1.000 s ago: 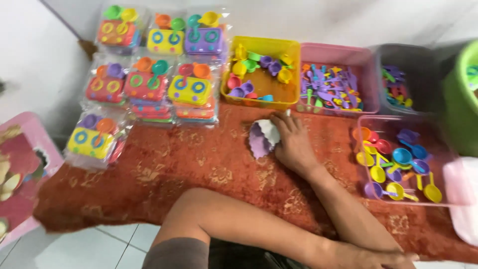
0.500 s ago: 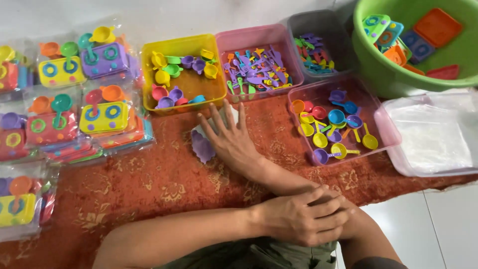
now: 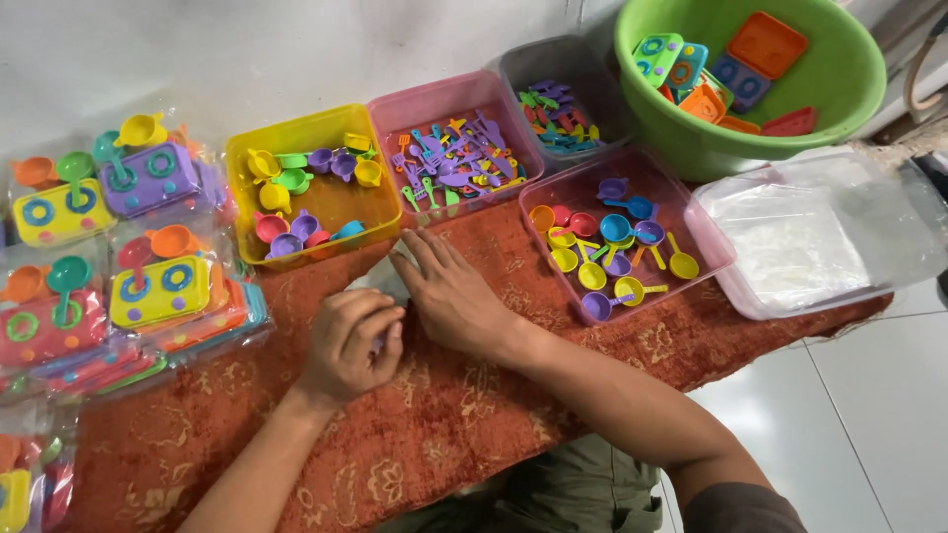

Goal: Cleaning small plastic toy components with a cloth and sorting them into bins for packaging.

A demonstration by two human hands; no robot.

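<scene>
My right hand (image 3: 449,291) lies flat, palm down, on the red patterned cloth (image 3: 464,424), pressing on a clear plastic bag (image 3: 378,286) of which only an edge shows beneath it. Just to its left, my left hand (image 3: 348,343) rests on the cloth with the fingers curled in, touching the right hand's side; whether it pinches the bag is hidden. Right behind the hands stands a yellow tray (image 3: 326,202) of small coloured toy cups and pots.
A pink tray (image 3: 449,148) of toy utensils, a grey tray (image 3: 558,109) and a pink tray (image 3: 711,237) of toy pans stand nearby. A green basin (image 3: 839,84) holds toy stoves. A clear lidded box (image 3: 805,242) sits at right. Packed toy sets (image 3: 148,286) lie at left.
The view has swung. My left hand has come up from my lap onto the cloth beside the right hand, which still presses the bag.
</scene>
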